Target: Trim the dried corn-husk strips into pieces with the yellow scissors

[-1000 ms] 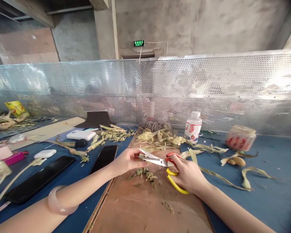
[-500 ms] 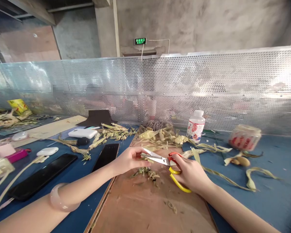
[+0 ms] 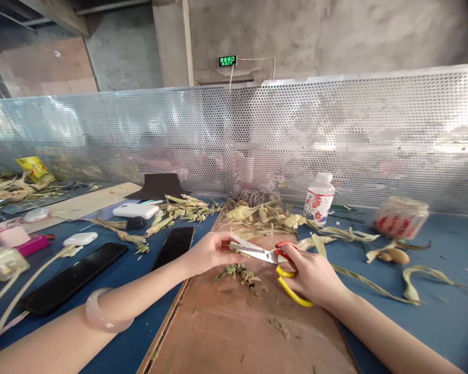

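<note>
My right hand (image 3: pixel 314 275) grips scissors (image 3: pixel 273 259) with red and yellow handles, their blades slightly apart and pointing left. My left hand (image 3: pixel 210 252) pinches a small piece of dried plant between those blades. Both hands hover over a brown board (image 3: pixel 242 332). Below the blades lies a small heap of green-brown cuttings (image 3: pixel 239 274). A pale bangle (image 3: pixel 103 314) sits on my left forearm.
Pale dried husks (image 3: pixel 263 215) pile at the board's far end, beside a small white bottle (image 3: pixel 319 200) and a plastic jar (image 3: pixel 401 218). Two black phones (image 3: pixel 72 278) (image 3: pixel 174 244), a white power bank (image 3: pixel 135 210) and an earbud case (image 3: pixel 80 239) lie left on the blue table. A perforated metal screen (image 3: pixel 335 140) runs behind.
The view has shifted slightly, so hands and table sit a little lower and to the right. Both hands keep the same hold, with the scissors still on the plant piece.
</note>
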The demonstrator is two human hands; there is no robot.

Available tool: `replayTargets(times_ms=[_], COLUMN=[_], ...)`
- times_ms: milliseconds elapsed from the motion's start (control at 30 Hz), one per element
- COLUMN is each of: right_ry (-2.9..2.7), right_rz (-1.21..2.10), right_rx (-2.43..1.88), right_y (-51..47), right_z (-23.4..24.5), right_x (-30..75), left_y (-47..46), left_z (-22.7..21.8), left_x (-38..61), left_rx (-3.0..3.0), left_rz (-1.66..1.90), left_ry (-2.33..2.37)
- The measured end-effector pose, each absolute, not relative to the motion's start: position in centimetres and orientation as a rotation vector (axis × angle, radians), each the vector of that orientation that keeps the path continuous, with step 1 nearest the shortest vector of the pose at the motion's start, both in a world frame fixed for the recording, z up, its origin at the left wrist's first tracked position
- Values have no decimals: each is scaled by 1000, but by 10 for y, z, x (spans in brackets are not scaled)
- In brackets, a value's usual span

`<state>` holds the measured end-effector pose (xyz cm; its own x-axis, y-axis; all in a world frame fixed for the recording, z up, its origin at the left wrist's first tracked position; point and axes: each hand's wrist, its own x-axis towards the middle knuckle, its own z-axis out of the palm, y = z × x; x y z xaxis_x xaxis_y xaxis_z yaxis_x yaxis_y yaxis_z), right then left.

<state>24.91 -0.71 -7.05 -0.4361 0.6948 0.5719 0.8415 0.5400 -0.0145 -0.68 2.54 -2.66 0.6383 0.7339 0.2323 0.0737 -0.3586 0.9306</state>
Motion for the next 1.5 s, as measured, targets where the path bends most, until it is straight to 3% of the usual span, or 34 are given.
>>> replayTargets(times_ms=[1500], right_ry=[-2188], right_rz=[-778], right_rx=[-1238], right_y=[4], right_z=[-79], right_x=[260], left_y=[26], left_z=[-27], left_x=[-8], left_rx=[2005], left_rz=[879], left_ry=[785])
